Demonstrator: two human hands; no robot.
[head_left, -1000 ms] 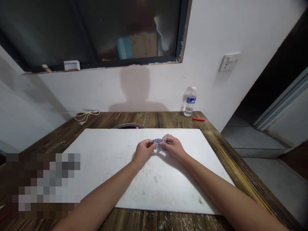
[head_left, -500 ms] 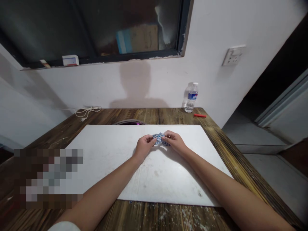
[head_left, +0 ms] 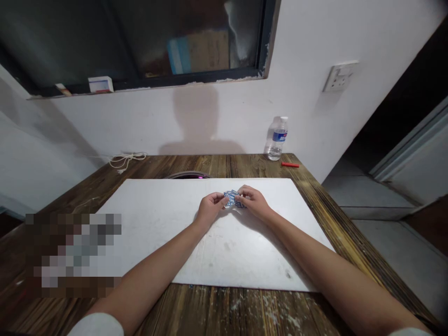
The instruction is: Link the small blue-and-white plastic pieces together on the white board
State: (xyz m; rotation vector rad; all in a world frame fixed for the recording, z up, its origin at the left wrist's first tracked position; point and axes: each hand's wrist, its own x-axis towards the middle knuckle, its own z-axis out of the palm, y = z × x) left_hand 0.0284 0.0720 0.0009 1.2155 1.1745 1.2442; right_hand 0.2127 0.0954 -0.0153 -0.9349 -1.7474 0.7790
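Between my two hands is a small blue-and-white piece with a pattern of outlined shapes, perhaps cut paper; its exact kind is too small to make out. My left hand pinches its left side between thumb and fingers. On the other side, my right hand is closed on the right part, thumb in front. Fingers hide portions of both edges. The piece is held just over the white board, tilted toward me.
The board lies on a dark wooden table with white scraps along its front. A water bottle and a red stick-like object are at the back right. A white cable lies back left. A blurred patch covers the left side.
The piece has turned slightly in my fingers, and its pattern sits at a steeper slant. Both hands keep their grip. The whole view has shifted a little.
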